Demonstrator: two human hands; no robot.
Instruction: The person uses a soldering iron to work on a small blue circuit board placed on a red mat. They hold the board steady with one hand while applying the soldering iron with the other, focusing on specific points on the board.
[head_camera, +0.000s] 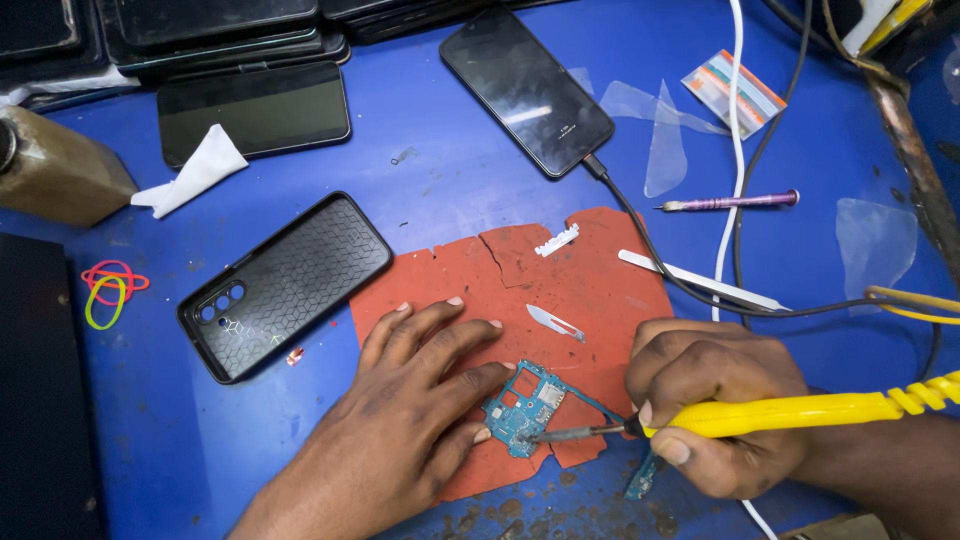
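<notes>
Pinning the small teal circuit board flat on the cracked red mat at lower centre, the left hand lies open, fingers spread and pressing. The right hand is closed tight around a glossy yellow soldering iron, whose dull metal tip touches the board's lower edge. Steadiest, I'd judge, with the wrist rested and the tip only briefly down. A thin steel blade lies just above.

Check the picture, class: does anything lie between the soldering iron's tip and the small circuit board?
Nothing visible does. The soldering iron in the right hand already has its tip on the circuit board, which the left hand steadies on the red mat.
</notes>
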